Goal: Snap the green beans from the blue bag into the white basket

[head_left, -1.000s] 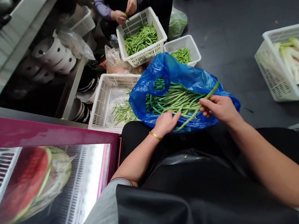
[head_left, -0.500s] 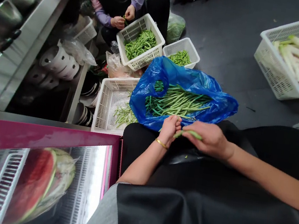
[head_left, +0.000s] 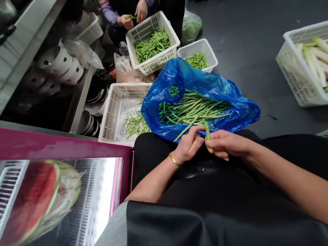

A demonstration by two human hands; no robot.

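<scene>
My left hand [head_left: 189, 146], with a gold bangle at the wrist, is closed in a pinch on a green bean; its fingers hide most of it. Close beside it, my right hand [head_left: 225, 144] grips short lengths of green bean [head_left: 206, 130] that stick up past the fingertips. Both hands are over my lap at the near edge of a blue plastic bag [head_left: 165, 79]. Long green beans [head_left: 197, 109] fill the bag's open mouth. One bean [head_left: 185, 129] slants across the near rim by my left hand.
A white basket [head_left: 112, 110] with bean scraps stands left of the bag. Beyond, a co-worker's hands [head_left: 133, 17] handle beans above another basket [head_left: 165, 58]. A smaller basket [head_left: 214, 60] sits behind the bag. White-stalked vegetables fill a basket [head_left: 294, 75] at right. A glass-topped fridge [head_left: 46, 147] is lower left.
The bean in my right hand, which lay along the fingers, now points up from the fingertips. A long bean now slants over the bag's near rim. The view has shifted slightly.
</scene>
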